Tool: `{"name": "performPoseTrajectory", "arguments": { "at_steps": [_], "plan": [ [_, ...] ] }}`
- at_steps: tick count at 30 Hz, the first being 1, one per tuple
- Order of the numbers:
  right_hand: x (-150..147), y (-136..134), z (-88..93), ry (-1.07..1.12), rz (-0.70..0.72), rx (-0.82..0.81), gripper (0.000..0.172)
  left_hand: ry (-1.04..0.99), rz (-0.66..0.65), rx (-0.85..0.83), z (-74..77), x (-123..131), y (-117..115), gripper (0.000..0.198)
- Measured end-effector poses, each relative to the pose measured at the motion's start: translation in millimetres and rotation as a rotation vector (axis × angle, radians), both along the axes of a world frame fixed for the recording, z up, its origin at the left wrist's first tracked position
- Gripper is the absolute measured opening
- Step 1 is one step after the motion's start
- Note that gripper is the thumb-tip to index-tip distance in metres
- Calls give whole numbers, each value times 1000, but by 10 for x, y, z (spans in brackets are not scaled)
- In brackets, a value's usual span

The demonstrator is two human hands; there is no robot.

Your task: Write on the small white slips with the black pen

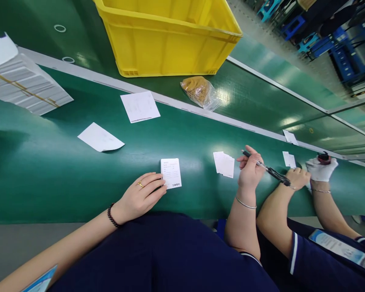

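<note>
A small stack of printed white cards (171,172) lies on the green tabletop in front of my body. My left hand (142,194) rests flat at its left edge, fingers stretched out with the tips touching the cards; the thumb is hidden. Off to the right, my right hand (250,168) is raised over the table, closed around a black-and-clear pen (273,174). One end of the pen pokes out past the fingers on the left, and its thick dark end points right. Several loose printed cards (224,164) overlap on the table just left of my right hand.
Two paper sheets (100,137) lie left of centre. A tall banded paper stack (27,83) stands at far left. Behind a pale rail are a yellow crate (170,48) and a bag of rubber bands (197,90). A co-worker's hands (322,168), one gloved, work close on the right.
</note>
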State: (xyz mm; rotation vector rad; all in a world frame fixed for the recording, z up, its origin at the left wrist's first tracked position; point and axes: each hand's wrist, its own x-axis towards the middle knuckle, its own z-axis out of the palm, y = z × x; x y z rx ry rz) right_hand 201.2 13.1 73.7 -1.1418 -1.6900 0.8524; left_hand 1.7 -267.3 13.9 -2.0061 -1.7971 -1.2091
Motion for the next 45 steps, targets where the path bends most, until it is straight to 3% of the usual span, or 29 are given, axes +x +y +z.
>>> {"name": "performPoseTrajectory", "arguments": {
  "at_steps": [3, 7, 9, 11, 15, 21, 33, 45],
  "plan": [
    [-300, -439, 43, 138, 305, -181, 44, 19, -11, 9, 27, 4, 14, 18],
    [-572, -909, -24, 68, 683, -417, 30, 33, -15, 14, 68, 9, 22, 16],
    [-656, -1034, -56, -15, 783, -384, 23, 50, -10, 4, 72, 7, 19, 16],
    [-722, -1100, -72, -91, 842, -233, 16, 69, -4, -9, 63, 4, 11, 15],
    [-816, -1158, -92, -214, 860, 79, 12, 92, -1, -12, 32, 3, -2, 14],
    [-850, -1207, -170, -243, 818, 235, 11, 107, -18, -16, 34, -13, -9, 15],
    [-873, -1218, -180, -248, 875, 375, 13, 121, 32, 7, 122, -19, 19, 13],
    [-891, -1227, -179, -257, 862, 419, 12, 113, 26, 1, 106, -15, 13, 13]
  ]
}}
